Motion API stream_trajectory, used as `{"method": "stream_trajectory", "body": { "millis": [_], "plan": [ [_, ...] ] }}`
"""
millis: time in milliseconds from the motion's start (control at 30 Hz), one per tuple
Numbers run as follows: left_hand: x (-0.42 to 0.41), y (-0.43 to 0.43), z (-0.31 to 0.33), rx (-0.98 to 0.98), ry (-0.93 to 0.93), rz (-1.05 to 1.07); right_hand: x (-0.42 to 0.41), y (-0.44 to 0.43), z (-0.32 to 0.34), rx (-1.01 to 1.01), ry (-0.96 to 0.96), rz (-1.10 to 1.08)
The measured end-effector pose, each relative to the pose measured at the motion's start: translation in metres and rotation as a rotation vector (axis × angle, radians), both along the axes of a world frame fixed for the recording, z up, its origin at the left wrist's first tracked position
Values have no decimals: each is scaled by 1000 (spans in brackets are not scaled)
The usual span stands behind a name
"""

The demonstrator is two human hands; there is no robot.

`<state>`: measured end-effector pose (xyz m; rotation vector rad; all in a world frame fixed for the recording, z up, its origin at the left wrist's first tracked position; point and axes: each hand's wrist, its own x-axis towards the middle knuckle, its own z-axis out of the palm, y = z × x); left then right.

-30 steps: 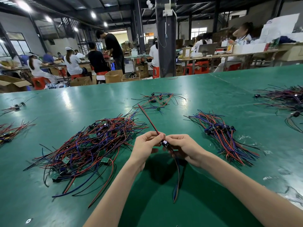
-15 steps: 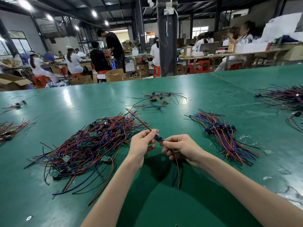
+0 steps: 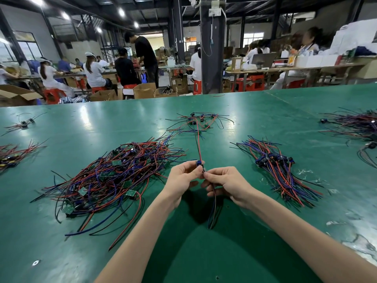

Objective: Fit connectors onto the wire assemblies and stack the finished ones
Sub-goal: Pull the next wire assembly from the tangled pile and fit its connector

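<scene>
Left hand (image 3: 182, 178): thumb and fingertips pinch a small blue plastic connector (image 3: 199, 162), held above the table between both hands. Right hand (image 3: 228, 182): fingers curled, pinching the thin red, black and blue wire assembly (image 3: 213, 205) just below the connector. The fingertips of the two hands nearly meet. They cover the joint between connector and wire, so whether it is seated cannot be made out. A red-and-black pair runs straight up and away from the connector. Dark strands hang limp under the right hand; whether their ends touch the table cannot be told. Both forearms are bare and cut off by the bottom edge.

Glossy green table top (image 3: 204, 258), scuffed with pale patches at right. Left of the hands: large loose tangle of red, blue and black wires (image 3: 114, 176), small green circuit boards among them. Right: tidier stack of wires with dark blue connectors (image 3: 279, 170), strands roughly parallel. Behind: small scatter of wired parts (image 3: 200, 123). Right-edge wire heap (image 3: 355, 125) and left-edge wire bundle (image 3: 10, 156), both cropped.
</scene>
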<state>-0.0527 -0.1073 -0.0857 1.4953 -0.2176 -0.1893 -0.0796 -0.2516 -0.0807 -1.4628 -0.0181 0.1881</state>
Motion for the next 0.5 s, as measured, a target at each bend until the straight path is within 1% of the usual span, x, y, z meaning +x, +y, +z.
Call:
{"method": "stream_trajectory", "body": {
  "millis": [67, 200, 367, 500],
  "plan": [
    [1, 0, 0, -13, 16, -17, 0, 0, 0, -8, -5, -4],
    [3, 1, 0, -72, 105, -46, -1, 1, 1, -3, -20, -14],
    [5, 3, 0, -201, 203, -68, -1, 1, 0, -9, -37, 18],
    [6, 4, -1, -249, 245, -102, -1, -1, -1, -26, -45, 29]
  ]
}}
